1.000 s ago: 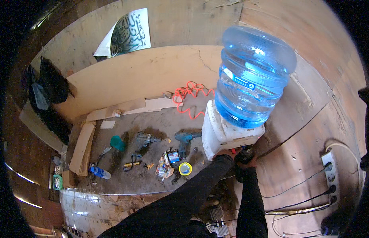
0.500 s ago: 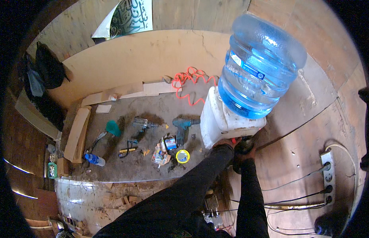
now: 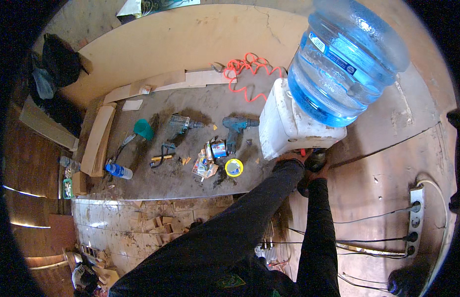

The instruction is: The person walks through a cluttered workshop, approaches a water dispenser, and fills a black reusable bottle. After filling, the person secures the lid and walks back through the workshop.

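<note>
So the big ribbed jug of clear blue plastic (image 3: 346,64) sits on top of the scuffed, boxy white plastic container (image 3: 274,123), which makes the stack pretty top-heavy. Best bet is probably a light touch with no tugging on the container. Below its near side, the right grip (image 3: 319,174) is wrapped around a dark, glossy, rounded vessel (image 3: 316,162). The left grip (image 3: 295,157) is by the little red plastic tap (image 3: 302,152) at the container's underside; can't tell if those fingers are pinching it or just resting there. I'd hold the vessel steady and square under the tap, tbh.

As for the room, a wide tan wall panel (image 3: 190,44) runs behind and left of the container. The grimy grey-brown worktop (image 3: 193,104) stretches left of it, with dusty white floor tiles (image 3: 111,218) below and left. A long white power strip (image 3: 415,218) with dark cords is over to the container's right, so drips over there would be bad news imo. Left of the container: a coiled orange-red hose (image 3: 233,64), a teal-and-black cordless drill (image 3: 234,129) and a round yellow-rimmed tub (image 3: 226,168).
</note>
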The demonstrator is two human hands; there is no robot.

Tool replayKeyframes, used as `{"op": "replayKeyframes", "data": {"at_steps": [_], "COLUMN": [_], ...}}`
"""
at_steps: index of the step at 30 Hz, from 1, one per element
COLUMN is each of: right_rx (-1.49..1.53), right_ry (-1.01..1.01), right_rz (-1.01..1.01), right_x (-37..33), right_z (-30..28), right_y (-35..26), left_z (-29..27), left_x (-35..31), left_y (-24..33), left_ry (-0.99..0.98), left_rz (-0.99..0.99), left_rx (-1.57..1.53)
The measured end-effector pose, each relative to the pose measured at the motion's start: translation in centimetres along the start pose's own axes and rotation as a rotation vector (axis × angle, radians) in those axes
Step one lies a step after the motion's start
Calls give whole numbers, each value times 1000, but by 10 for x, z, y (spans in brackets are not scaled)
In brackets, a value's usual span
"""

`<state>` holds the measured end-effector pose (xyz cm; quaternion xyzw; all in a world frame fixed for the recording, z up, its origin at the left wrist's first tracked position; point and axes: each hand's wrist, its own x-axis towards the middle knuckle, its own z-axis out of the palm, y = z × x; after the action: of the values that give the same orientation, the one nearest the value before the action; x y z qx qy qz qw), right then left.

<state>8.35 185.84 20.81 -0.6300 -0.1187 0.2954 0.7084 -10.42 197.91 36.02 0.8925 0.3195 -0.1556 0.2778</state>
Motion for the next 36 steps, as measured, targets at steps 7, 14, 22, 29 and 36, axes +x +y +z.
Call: {"op": "replayKeyframes", "data": {"at_steps": [7,14,22,29,36], "right_rx": [981,331,-696,-983,-749], "right_ry": [-42,-94,58,56,92], "right_rz": [352,26,-174,-382,-190], "right_x": [5,-2,5,-15,-41], "right_z": [16,11,-6,3,22], "right_y": [-23,-19,-13,-26,-47], "left_z": [5,3,1,1,5], "left_x": [-1,2,4,6,7], "left_y": [4,3,-1,0,-2], "left_ry": [8,21,30,27,26], "left_rz": [2,-10,-9,-13,-22], "left_rx": [-11,-60,-86,-93,-85]}}
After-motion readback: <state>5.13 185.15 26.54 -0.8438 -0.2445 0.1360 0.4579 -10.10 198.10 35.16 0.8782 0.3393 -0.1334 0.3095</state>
